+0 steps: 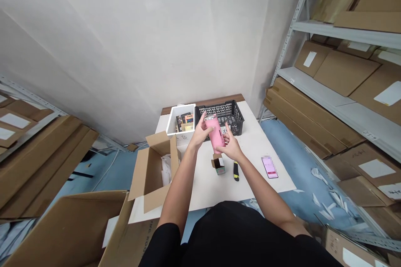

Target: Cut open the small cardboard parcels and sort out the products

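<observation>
Between my two hands, above the white table (200,192), is a pink cylinder with a silvery top (215,135), tilted a little; it looks like a can or tumbler. My left hand (199,130) grips its upper left side. My right hand (231,145) closes on its lower right side, with some fingers behind it. Just below the cylinder stands a small open carton (220,170), green outside, its flaps up. A black and yellow utility knife (236,171) lies to the right of the carton, under my right forearm.
Behind my hands stand a black plastic crate (239,123) and a white foam box (171,124) with small packages. An open cardboard box (140,175) holding white wrapping is at left. A phone (270,167) lies at right. Shelves (328,29) with cartons flank the table.
</observation>
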